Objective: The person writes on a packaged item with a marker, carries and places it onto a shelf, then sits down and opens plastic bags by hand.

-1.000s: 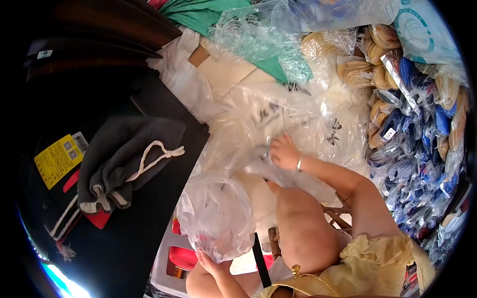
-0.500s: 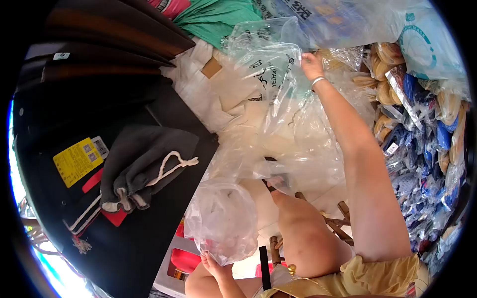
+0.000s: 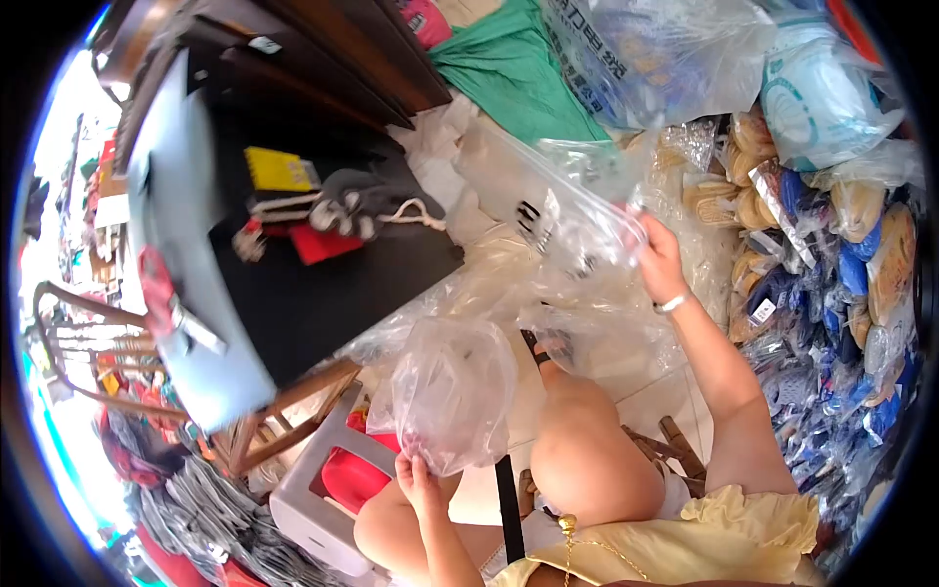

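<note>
Plastic bag (image 3: 458, 386), clear and bulging, is pinched near the left knee (image 3: 386, 523) by fingers of the left hand (image 3: 421, 486), apparently to steady it, while the right hand (image 3: 662, 260) grasps a printed bag (image 3: 559, 207) by one end.

The clear bag (image 3: 567, 215) at the right fingers (image 3: 659, 233) is blurred, and its lettering cannot be read. Print on the yellow tag (image 3: 279, 170) is too small to make out. Plastic (image 3: 602, 338) partly covers the foot (image 3: 559, 346). A leg (image 3: 393, 523) hides part of the red thing (image 3: 354, 481). The top edge cuts the pink bundle (image 3: 425, 22); the bottom edge, the yellow clothing (image 3: 646, 548).
</note>
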Available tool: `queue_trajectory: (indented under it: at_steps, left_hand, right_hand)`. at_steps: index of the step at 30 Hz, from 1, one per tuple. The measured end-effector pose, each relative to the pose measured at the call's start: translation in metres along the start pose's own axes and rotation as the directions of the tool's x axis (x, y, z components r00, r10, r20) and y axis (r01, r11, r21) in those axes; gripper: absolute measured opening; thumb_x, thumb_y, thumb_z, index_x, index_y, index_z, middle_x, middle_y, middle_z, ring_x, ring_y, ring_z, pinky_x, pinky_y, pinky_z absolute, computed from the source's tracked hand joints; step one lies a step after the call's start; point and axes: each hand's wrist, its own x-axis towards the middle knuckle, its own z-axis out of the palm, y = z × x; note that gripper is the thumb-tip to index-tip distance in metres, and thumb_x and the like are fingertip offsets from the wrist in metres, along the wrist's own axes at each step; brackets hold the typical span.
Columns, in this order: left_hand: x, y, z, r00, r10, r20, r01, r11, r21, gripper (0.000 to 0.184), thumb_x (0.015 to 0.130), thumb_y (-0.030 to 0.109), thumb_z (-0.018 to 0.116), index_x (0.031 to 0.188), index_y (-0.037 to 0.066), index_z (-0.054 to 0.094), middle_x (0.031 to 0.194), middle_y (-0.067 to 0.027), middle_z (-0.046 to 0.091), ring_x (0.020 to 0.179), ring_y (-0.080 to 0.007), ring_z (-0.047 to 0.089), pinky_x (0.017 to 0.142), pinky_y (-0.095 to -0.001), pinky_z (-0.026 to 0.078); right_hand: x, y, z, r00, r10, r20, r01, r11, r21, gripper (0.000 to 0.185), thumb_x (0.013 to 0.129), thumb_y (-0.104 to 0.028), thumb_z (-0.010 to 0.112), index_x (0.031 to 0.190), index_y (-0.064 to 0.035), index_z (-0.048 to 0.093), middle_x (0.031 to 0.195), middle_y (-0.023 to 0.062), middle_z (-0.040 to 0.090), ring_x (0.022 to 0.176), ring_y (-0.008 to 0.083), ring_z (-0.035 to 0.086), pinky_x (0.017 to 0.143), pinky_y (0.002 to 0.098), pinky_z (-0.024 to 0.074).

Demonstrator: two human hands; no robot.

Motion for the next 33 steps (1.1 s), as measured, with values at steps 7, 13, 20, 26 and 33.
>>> queue_trajectory:
  at_steps: [7,13,20,26,33]
  left_hand:
    - [-0.018,-0.002,0.001,0.976,0.216,0.025,-0.216,0.945,0.248,0.038,0.089,0.008,0.055,0.126,0.008,0.043,0.103,-0.0033,0.056,0.09,-0.0104,0.053,0.077,-0.0238,0.043]
    - [-0.038,0.125,0.037,0.849,0.515,0.119,-0.522,0.853,0.03,0.031,0.093,0.015,0.053,0.121,0.002,0.051,0.111,-0.0067,0.058,0.105,-0.0156,0.055,0.087,-0.0272,0.042]
    - [-0.051,0.138,0.051,0.811,0.401,0.427,-0.312,0.913,-0.264,0.024,0.087,0.007,0.056,0.11,0.004,0.059,0.1,-0.0041,0.063,0.092,-0.0124,0.057,0.081,-0.0267,0.046]
    - [-0.082,0.102,-0.008,0.875,0.29,0.388,-0.028,0.829,-0.558,0.02,0.085,0.004,0.057,0.104,0.006,0.062,0.096,-0.0025,0.064,0.073,-0.0124,0.059,0.065,-0.0291,0.051]
    - [-0.135,0.116,-0.052,0.761,0.383,0.523,-0.308,0.924,-0.228,0.056,0.069,0.013,0.075,0.121,0.006,0.055,0.116,-0.0062,0.049,0.067,-0.0095,0.054,0.059,-0.0239,0.046]
  right_hand:
    - [-0.111,-0.134,-0.01,0.858,-0.417,0.299,0.462,0.881,-0.098,0.021,0.08,-0.006,0.056,0.062,-0.006,0.044,0.075,0.0047,0.055,0.106,0.0321,0.055,0.095,0.0465,0.0362]
    - [-0.204,-0.227,0.011,0.505,-0.592,0.628,0.784,0.619,-0.046,0.008,0.068,-0.006,0.051,0.061,-0.01,0.048,0.069,0.0027,0.053,0.09,0.0314,0.059,0.1,0.0535,0.0334]
    - [-0.298,-0.278,0.035,0.213,-0.581,0.785,0.901,0.427,0.072,0.018,0.074,-0.013,0.056,0.059,-0.0136,0.048,0.066,0.0002,0.049,0.09,0.0302,0.061,0.099,0.0515,0.0341]
    - [-0.337,-0.29,0.048,0.233,-0.587,0.775,0.908,0.417,0.043,0.031,0.079,-0.023,0.063,0.055,-0.0133,0.046,0.063,-0.0007,0.049,0.084,0.0309,0.061,0.094,0.0515,0.034]
    - [-0.352,-0.292,0.076,0.159,-0.572,0.805,0.944,0.327,0.046,0.03,0.076,-0.023,0.065,0.055,-0.0139,0.046,0.064,-0.001,0.05,0.085,0.0319,0.062,0.093,0.0505,0.0352]
